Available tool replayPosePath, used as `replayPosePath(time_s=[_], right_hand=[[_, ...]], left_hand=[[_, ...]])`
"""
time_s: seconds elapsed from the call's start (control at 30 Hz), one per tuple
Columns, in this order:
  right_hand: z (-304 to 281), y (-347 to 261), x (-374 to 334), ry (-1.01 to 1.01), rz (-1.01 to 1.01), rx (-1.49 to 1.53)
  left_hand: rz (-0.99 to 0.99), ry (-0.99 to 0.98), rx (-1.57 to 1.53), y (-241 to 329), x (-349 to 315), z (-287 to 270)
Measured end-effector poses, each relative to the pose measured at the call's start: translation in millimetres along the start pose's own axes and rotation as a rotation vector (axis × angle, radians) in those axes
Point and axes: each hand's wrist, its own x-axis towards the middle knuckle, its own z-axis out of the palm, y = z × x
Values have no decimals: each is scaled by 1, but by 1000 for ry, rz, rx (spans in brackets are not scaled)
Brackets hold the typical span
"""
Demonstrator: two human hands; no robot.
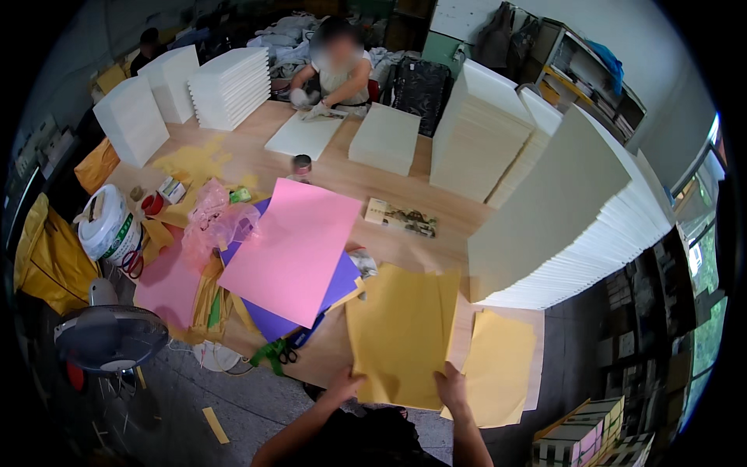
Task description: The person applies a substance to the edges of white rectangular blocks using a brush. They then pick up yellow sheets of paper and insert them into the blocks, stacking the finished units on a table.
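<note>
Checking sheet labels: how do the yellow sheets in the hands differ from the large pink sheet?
Contact: the left hand and right hand hold the near end of the yellow sheets; neither touches the pink sheet. Pose: the pink sheet lies askew over purple paper; the yellow sheets sit straighter ahead of the hands. Both are large and four-sided.

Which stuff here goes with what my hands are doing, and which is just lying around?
Job in hand:
- yellow sheets, held by left hand and right hand
- probably the yellow paper beside them

Seemingly just around:
- white tub
- crumpled pink plastic
- fan
- printed box
</note>
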Motion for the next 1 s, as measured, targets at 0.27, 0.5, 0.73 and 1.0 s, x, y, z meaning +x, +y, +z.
replayPosePath(time_s=[0.27, 0.5, 0.73, 1.0], right_hand=[[-100, -150, -30, 253, 25, 236], [71, -157, 53, -174, 19, 1017], [236, -221, 109, -474, 126, 792], [217, -249, 104, -788, 410, 1085]], left_hand=[[705, -456, 354, 199, -37, 2], [361, 299, -70, 184, -47, -160], [417, 661, 31, 114, -23, -317], [437, 880, 536, 120, -15, -376]])
